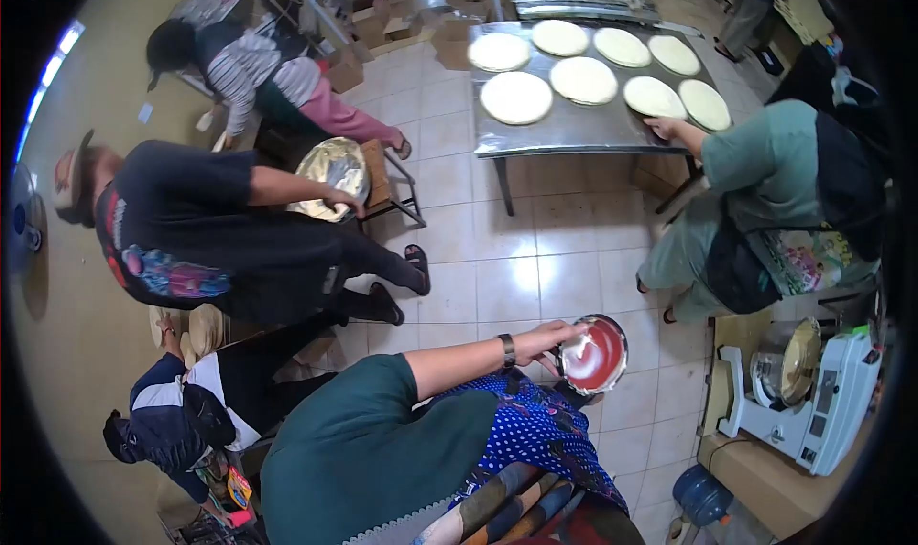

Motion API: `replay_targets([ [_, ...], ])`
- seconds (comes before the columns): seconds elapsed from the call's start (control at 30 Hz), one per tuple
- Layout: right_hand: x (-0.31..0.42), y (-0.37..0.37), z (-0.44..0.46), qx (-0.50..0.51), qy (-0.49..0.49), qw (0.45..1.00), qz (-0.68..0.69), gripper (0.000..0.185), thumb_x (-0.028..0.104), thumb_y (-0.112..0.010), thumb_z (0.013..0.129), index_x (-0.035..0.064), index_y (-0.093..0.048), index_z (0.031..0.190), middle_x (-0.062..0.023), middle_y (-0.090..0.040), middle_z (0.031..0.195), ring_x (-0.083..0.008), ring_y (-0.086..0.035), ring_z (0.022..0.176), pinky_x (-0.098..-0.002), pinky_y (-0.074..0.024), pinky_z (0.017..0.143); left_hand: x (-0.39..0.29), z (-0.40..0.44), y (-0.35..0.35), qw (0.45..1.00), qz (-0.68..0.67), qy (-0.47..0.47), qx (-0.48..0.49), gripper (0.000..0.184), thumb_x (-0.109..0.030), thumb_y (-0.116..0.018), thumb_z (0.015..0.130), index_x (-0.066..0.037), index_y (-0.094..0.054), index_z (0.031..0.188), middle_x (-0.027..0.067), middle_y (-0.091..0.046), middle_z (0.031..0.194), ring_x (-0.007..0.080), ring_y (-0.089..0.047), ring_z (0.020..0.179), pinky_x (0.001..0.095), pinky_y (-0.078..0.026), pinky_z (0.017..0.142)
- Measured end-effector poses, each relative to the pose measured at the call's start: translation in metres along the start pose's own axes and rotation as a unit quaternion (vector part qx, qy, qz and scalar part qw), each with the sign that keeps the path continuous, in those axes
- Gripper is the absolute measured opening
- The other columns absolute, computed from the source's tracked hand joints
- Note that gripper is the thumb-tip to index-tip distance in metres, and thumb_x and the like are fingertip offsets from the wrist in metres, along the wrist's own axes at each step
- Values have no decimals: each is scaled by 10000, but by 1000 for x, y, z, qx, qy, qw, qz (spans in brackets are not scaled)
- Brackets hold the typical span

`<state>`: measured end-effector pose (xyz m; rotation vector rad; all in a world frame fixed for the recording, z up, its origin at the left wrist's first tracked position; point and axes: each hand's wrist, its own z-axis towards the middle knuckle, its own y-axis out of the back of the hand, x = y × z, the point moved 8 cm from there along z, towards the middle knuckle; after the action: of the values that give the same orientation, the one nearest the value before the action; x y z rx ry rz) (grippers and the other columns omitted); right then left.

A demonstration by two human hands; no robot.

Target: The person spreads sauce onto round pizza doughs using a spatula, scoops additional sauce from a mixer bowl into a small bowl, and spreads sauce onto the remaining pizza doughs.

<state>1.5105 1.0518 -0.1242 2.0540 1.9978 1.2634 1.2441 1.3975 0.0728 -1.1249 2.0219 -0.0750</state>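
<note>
My left hand point(548, 342), with a dark watch on the wrist, reaches across in front of me and grips the near-left rim of a round bowl point(606, 352). The bowl is red inside, with a dark rim and white creamy smears on its wall and bottom. It is held tilted above the tiled floor, beside my blue polka-dot apron point(540, 430). Part of my fingers is hidden by the bowl's edge. My right hand does not show.
Pale round cakes point(516, 98) lie on a metal table point(564, 141) ahead, where a person in green point(765, 148) touches one. A mixer point(813, 402) and a blue water jug point(702, 495) stand right. Several co-workers, one near a foil-lined basin point(335, 167), work left.
</note>
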Motion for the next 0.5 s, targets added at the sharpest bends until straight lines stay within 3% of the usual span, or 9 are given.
replay_targets([
  [0.1, -37, 68, 10, -35, 29, 999, -23, 505, 490, -625, 863, 26, -535, 685, -81, -494, 550, -205, -503, 451, -371, -415, 381, -17, 67, -81, 997, 29, 22, 64, 892, -686, -538, 829, -14, -340, 1381, 194, -395, 1367, 296, -490, 1209, 376, -609, 728],
  [0.17, -90, 128, -18, -91, 18, 995, -27, 509, 492, -630, 859, 22, -538, 686, -85, -498, 555, -211, -513, 462, -377, -424, 388, -27, 105, -145, 993, 54, 24, 98, 900, -716, -557, 796, -4, -414, 1329, 170, -468, 1298, 273, -540, 1141, 374, -608, 688],
  [0.2, -151, 153, -24, -123, 7, 992, -30, 510, 492, -633, 857, 20, -540, 687, -87, -501, 557, -214, -518, 468, -381, -429, 392, -29, 127, -175, 991, 70, 32, 105, 893, -705, -565, 799, -11, -408, 1339, 175, -475, 1297, 267, -552, 1132, 355, -607, 694],
  [0.23, -186, 175, -4, -240, 81, 967, -4, 470, 433, -622, 878, -11, -572, 730, -92, -499, 555, -239, -528, 466, -396, -438, 400, -31, 142, -209, 989, 81, 41, 119, 897, -695, -569, 803, -8, -390, 1353, 179, -463, 1312, 263, -548, 1142, 337, -605, 700],
  [0.27, -212, 193, 13, -199, -209, 949, 130, 407, 378, -577, 913, -10, -596, 793, -95, -513, 562, -245, -529, 451, -393, -433, 390, -31, 161, -240, 987, 84, 63, 125, 897, -680, -575, 810, 1, -372, 1359, 184, -449, 1324, 266, -547, 1144, 334, -607, 705],
  [0.3, -256, 209, 52, -242, -74, 965, 66, 290, 320, -636, 880, 48, -544, 919, -63, -541, 579, -164, -480, 383, -286, -345, 331, -38, 173, -277, 986, 89, 62, 126, 891, -664, -584, 814, 8, -364, 1357, 187, -436, 1333, 271, -545, 1147, 335, -609, 715],
  [0.33, -217, 262, 45, -271, -94, 954, 85, 290, 320, -636, 880, 48, -544, 919, -63, -541, 579, -164, -480, 383, -286, -345, 331, -47, 184, -318, 981, 90, 67, 159, 871, -652, -584, 823, 6, -365, 1351, 186, -426, 1335, 275, -537, 1158, 352, -613, 718],
  [0.37, -180, 276, 18, -254, -173, 913, 267, 210, 264, -622, 894, 71, -553, 935, -59, -556, 592, -144, -489, 402, -282, -365, 346, -43, 202, -355, 977, 102, 77, 172, 833, -643, -560, 846, -18, -369, 1362, 164, -440, 1330, 256, -547, 1134, 353, -609, 714],
  [0.5, -178, 352, 44, -287, -156, 906, 270, 146, 186, -627, 887, 75, -550, 942, -49, -549, 590, -127, -489, 425, -264, -360, 364, -57, 250, -444, 971, 134, 101, 171, 727, -603, -554, 874, -107, -400, 1383, 130, -441, 1335, 257, -525, 1147, 393, -591, 789],
])
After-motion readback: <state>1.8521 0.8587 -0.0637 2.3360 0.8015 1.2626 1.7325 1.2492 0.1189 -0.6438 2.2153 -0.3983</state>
